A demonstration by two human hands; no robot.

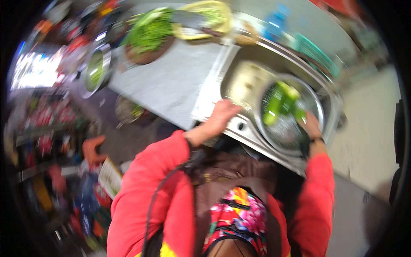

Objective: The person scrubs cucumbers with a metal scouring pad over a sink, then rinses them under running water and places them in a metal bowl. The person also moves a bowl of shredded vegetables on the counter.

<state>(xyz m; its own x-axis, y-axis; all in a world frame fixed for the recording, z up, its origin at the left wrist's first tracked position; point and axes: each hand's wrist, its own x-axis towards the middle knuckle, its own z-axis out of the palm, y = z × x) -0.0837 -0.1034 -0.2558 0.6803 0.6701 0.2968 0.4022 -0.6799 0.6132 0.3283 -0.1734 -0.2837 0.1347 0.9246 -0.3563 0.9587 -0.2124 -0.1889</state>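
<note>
A steel sink lies before me, with a round metal basin standing in its right part. Several thick green vegetables, possibly cucumbers or gourds, sit in water in this basin. My right hand reaches in over the basin's right side, its fingers around the end of one green vegetable; blur hides the fingertips. At the sink's near left rim is my left hand, fingers stretched over the edge and nothing seen in them.
Left of the sink, a grey worktop bears leafy greens on a round board. Behind are a yellow basket with a cleaver-like blade, a blue bottle and a green basket. An orange stool stands lower left.
</note>
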